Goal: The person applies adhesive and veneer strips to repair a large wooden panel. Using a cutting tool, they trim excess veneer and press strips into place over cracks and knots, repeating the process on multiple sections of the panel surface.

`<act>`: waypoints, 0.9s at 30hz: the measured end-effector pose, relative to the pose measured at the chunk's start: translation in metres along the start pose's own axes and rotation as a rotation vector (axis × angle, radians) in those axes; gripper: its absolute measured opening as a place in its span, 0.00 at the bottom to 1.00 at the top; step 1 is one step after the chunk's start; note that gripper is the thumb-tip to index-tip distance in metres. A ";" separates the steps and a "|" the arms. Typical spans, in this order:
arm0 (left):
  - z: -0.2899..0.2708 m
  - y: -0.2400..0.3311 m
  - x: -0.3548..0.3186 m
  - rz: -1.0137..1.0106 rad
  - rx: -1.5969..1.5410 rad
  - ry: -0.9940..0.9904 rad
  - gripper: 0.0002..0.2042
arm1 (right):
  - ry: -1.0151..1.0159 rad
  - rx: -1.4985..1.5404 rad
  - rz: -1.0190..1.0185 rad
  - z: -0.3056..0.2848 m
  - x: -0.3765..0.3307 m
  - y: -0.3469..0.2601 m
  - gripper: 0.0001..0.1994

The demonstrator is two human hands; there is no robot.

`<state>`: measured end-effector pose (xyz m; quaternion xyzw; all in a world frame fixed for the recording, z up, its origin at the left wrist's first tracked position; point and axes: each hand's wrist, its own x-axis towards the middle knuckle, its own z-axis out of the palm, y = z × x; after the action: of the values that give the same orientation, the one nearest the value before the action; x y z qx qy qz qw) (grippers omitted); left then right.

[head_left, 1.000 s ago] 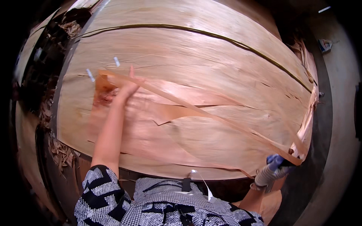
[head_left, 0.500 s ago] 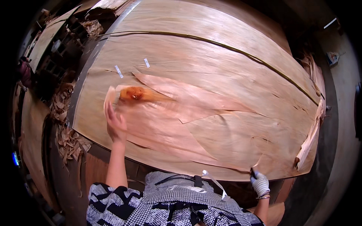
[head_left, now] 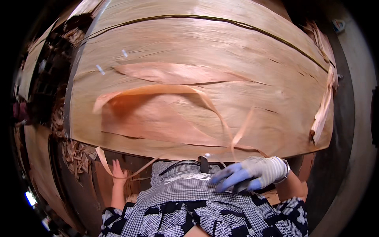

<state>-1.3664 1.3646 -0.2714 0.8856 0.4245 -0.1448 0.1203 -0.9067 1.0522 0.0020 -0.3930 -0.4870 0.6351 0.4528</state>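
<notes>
My bare left hand (head_left: 119, 173) is low at the near left, just off the sheet's edge, its fingers stretched upward. A thin curling veneer strip (head_left: 139, 173) crosses it at the palm. My right hand (head_left: 254, 173), in a striped glove with blue fingertips, is in front of my apron with its fingers bent. A dark patch shows under those fingers; what they hold is hidden. Another narrow strip (head_left: 241, 129) stands up just beyond the glove. A large curled veneer piece (head_left: 158, 89) arches over a pinkish patch (head_left: 154, 120) on the wide veneer sheet (head_left: 276, 130).
A dark cord (head_left: 197, 16) runs across the far part of the sheet. Two small white labels lie at left, one label (head_left: 100, 70) nearer. Crumpled scraps (head_left: 77, 154) lie beyond the left edge. A torn veneer roll (head_left: 321, 110) hangs along the right edge.
My left hand has come off the sheet, down toward me. My right hand has moved up and left from the near edge. The veneer piece has lifted and curled, and the knotted patch is gone from view.
</notes>
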 end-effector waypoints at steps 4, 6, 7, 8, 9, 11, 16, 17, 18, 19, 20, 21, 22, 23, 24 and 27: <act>-0.069 0.078 0.015 0.141 0.225 -1.003 0.25 | -0.019 0.001 0.183 -0.003 -0.035 0.009 0.15; -0.105 0.127 0.032 0.114 0.123 -1.185 0.23 | -0.008 -0.017 0.292 -0.003 -0.046 0.001 0.16; -0.114 0.140 0.041 0.112 -0.157 -1.173 0.22 | -0.024 -0.032 0.327 -0.003 -0.052 0.000 0.16; -0.138 0.179 0.054 0.167 -0.304 -1.170 0.20 | -0.036 -0.046 0.371 -0.003 -0.058 -0.001 0.16; -0.153 0.206 0.065 0.211 -0.452 -1.139 0.17 | -0.026 -0.103 0.350 -0.003 -0.061 -0.005 0.16; -0.175 0.266 0.091 0.405 -0.412 -1.021 0.14 | 0.054 -0.188 0.268 -0.001 -0.065 -0.004 0.15; -0.176 0.414 0.071 1.056 -0.664 -1.140 0.21 | 0.299 0.089 -0.052 0.006 -0.102 0.034 0.12; -0.173 0.433 0.064 1.023 -0.725 -1.278 0.21 | 0.558 0.106 -0.092 0.011 -0.109 0.034 0.10; -0.168 0.447 0.055 0.975 -0.780 -1.424 0.21 | 0.847 0.056 -0.103 0.016 -0.113 0.042 0.08; -0.164 0.459 0.048 0.969 -0.875 -1.476 0.21 | 1.023 0.163 -0.084 0.016 -0.118 0.048 0.11; -0.160 0.467 0.041 0.957 -0.972 -1.524 0.20 | 1.196 0.273 -0.066 0.017 -0.123 0.054 0.15; -0.157 0.478 0.035 0.953 -1.074 -1.561 0.20 | 1.259 0.353 -0.067 0.018 -0.127 0.056 0.15; -0.155 0.488 0.026 0.967 -1.111 -1.546 0.18 | 1.323 0.431 -0.075 0.021 -0.134 0.058 0.16; -0.156 0.499 0.021 0.925 -1.037 -1.586 0.17 | 1.344 0.399 -0.177 0.020 -0.143 0.074 0.14; -0.159 0.507 0.017 0.879 -0.961 -1.624 0.16 | 1.387 0.420 -0.262 0.021 -0.147 0.075 0.13; -0.157 0.525 0.014 0.765 -0.981 -1.682 0.13 | 1.430 0.444 -0.507 0.015 -0.158 0.076 0.11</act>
<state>-0.9207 1.1072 -0.0832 0.4286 -0.0924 -0.4785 0.7608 -0.8909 0.8878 -0.0598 -0.4833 -0.0146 0.1882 0.8549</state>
